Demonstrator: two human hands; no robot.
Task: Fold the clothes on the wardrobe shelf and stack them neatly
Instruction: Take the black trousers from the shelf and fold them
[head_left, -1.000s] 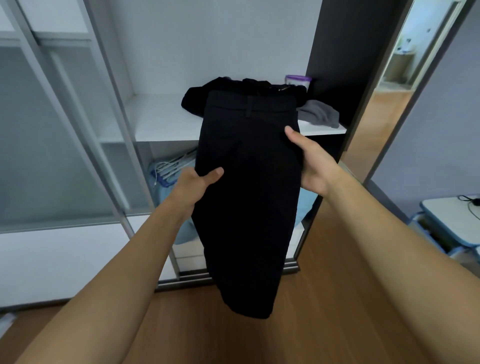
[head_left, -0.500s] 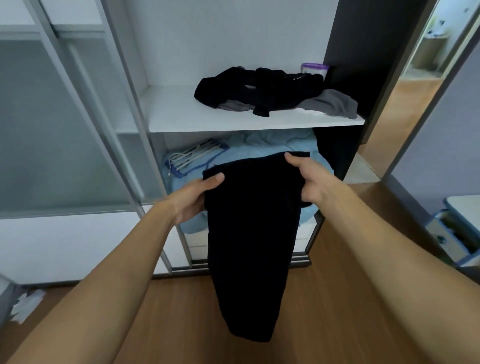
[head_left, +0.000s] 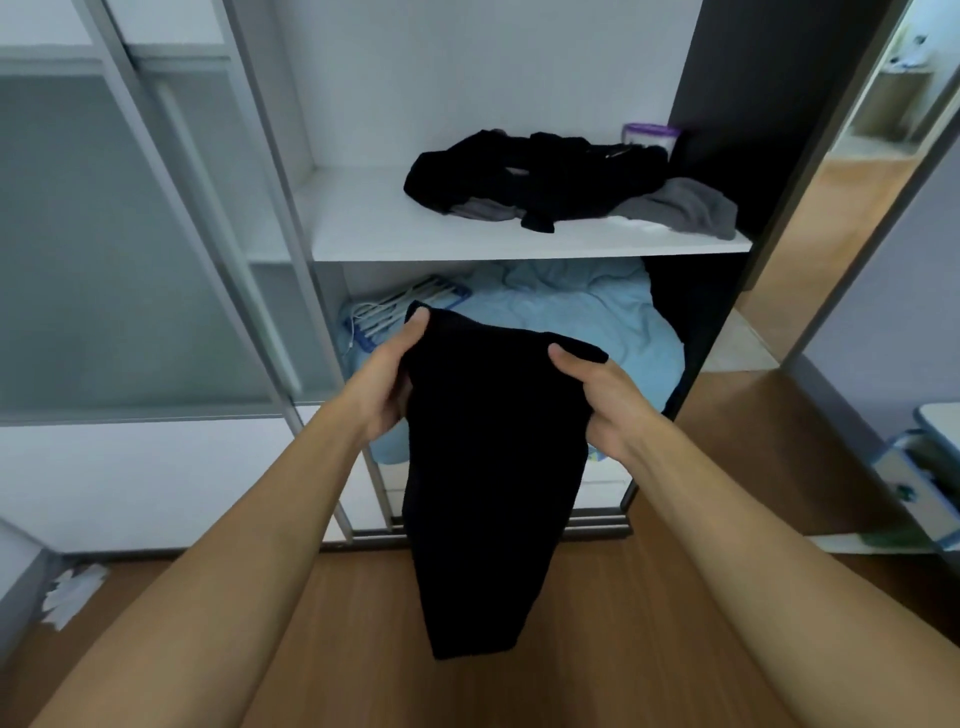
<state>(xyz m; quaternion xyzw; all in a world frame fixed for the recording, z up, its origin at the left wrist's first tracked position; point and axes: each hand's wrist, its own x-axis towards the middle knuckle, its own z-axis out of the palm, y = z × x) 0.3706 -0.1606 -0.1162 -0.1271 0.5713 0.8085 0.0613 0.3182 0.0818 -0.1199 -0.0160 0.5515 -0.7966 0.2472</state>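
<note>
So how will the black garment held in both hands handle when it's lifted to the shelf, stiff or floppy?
Probably floppy: the black garment hangs straight down from where the left hand and right hand pinch its top edge. Likely light, since a pinch at each corner carries it. Its matte-looking cloth seems unlikely to slip.
</note>
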